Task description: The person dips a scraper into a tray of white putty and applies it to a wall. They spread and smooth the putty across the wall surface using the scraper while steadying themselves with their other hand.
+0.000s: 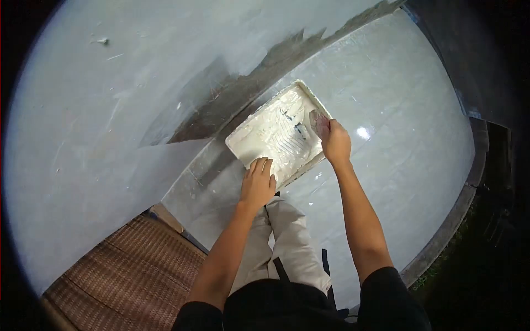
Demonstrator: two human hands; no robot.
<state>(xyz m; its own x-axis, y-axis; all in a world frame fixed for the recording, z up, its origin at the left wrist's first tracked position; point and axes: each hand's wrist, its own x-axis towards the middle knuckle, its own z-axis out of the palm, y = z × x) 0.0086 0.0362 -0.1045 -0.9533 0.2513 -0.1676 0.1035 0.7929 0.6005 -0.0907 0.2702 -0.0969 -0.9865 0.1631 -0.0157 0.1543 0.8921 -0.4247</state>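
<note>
A rectangular paint tray (234, 148), coated with thick off-white paint, sits on the smooth grey floor in front of my feet. My left hand (258, 182) has its fingers hooked over the near rim, gripping it. At the tray's right side, my right hand (337, 144) is closed around a flat, wide, grey-brown hand tool (319, 124). The tool's broad end reaches over the rim, above the paint, and its handle is hidden in my fist. Ridges and a few dark specks show through the paint in the middle of the tray.
To the left rises a pale wall (99, 105) with a bare dark-grey patch (221, 99) along its bottom edge. A brown woven panel (127, 270) fills the lower left. On the right, the floor ends at a stone kerb (441, 237) beside dark ground.
</note>
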